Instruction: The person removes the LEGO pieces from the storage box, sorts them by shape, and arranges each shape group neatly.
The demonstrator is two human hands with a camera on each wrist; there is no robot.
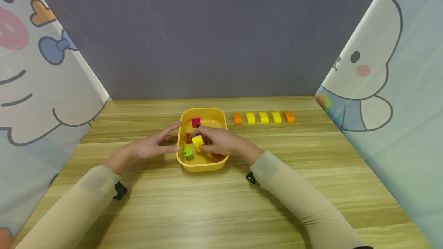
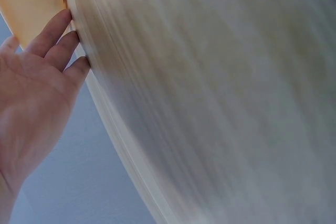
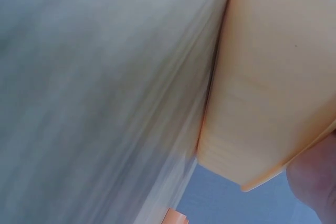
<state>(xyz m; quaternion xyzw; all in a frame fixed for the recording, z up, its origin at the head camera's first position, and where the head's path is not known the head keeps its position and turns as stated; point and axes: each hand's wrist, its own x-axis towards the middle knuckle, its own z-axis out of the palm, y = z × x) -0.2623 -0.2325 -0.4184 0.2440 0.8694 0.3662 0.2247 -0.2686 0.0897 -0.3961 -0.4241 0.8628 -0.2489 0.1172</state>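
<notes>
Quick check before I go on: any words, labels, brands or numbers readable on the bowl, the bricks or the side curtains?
No readable text anywhere.
Yellow bowl: plain, no label.
Yellow brick in the right hand: no marks legible.
Row of bricks on the table: dark marks on top, too small to read.
Curtains: cartoon drawings only.

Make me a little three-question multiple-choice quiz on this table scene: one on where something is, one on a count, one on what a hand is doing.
1. Where does the green brick lie?
A. in the yellow tub
B. in the row
C. on the bare table

2. How many bricks form the row of bricks?
A. three
B. five
C. seven

3. What is the right hand doing?
A. resting flat
B. pinching a yellow brick
C. gripping the rim

Answers: 1 A, it sits inside the tub's near left corner; 2 B, two orange and three yellow; 3 B, fingers curl round it over the tub.
</notes>
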